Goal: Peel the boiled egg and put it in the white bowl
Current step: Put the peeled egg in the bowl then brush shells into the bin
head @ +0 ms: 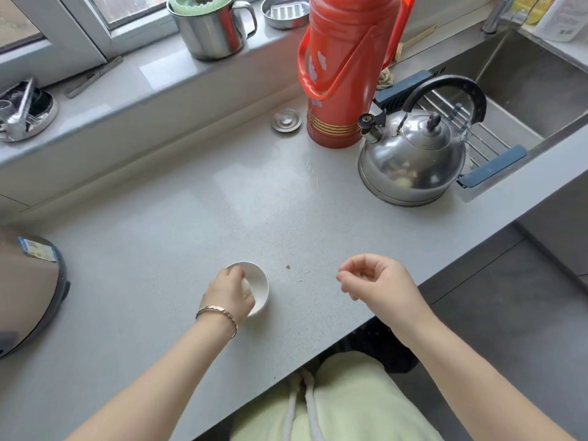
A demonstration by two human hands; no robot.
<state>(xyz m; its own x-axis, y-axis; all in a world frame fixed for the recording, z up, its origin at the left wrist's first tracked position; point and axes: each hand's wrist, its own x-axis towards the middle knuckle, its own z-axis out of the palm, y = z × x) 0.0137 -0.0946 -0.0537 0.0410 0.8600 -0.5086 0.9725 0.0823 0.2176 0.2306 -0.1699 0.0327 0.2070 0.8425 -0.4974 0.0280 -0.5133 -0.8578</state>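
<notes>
- A grey counter [191, 218] is seen across most of the view, and everything else is set on it or beside it.
- A steel sink [525, 78] is set into the counter at the far right.
- A tall red flask [343, 74] is stood upright near the back of the counter.
- A shiny kettle [410, 160] with a black handle is placed just beside the flask, between it and the sink.
- A steel mug [211, 30] is kept on the window ledge at the back.
- The right hand [378, 281] is held over the near edge of the counter, well apart from the bowl. Its fingers are curled in and the thumb is brought close to the fingertips. Whether anything tiny is pinched there cannot be told.
- The left hand [227, 296] is reached into the bowl from the near side. Its fingers are curled round the egg. A thin bracelet [218, 313] is worn on that wrist.
- The white bowl [262, 281] is set on the counter near the front edge.
- The egg [247, 288] is held inside the white bowl. It looks pale and smooth, and it is partly hidden by the fingers.
- A few little shell bits [307, 272] are left on the counter between the bowl and the right hand.
</notes>
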